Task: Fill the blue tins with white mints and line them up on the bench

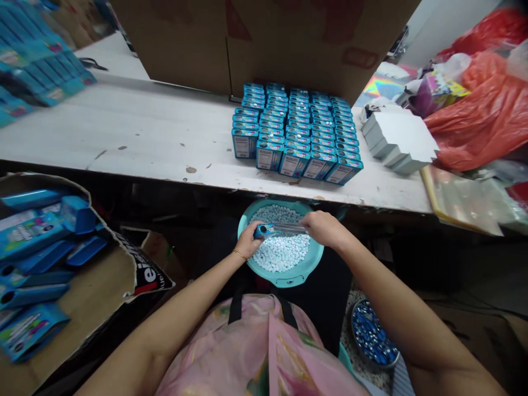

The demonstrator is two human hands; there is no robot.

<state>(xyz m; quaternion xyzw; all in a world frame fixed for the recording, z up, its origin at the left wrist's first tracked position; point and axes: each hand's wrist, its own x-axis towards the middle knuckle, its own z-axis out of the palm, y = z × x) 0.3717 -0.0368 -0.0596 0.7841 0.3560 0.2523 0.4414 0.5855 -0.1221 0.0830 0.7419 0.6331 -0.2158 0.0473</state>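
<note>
while the left hand (pixel 247 241) grips a small blue carton (pixel 264 230) over the turquoise basin (pixel 284 282) of white pellets (pixel 280 256), the right hand (pixel 324 228) pinches a clear plastic piece (pixel 291 227), long axis sideways, reaching left to the carton.

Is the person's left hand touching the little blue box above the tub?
Touching: head view shows the left hand gripping the blue box by one end.

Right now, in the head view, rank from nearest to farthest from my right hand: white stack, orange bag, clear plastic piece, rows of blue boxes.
1. Clear plastic piece: in your right hand.
2. Rows of blue boxes: ahead, on the table.
3. White stack: ahead and right.
4. Orange bag: farther right.
</note>
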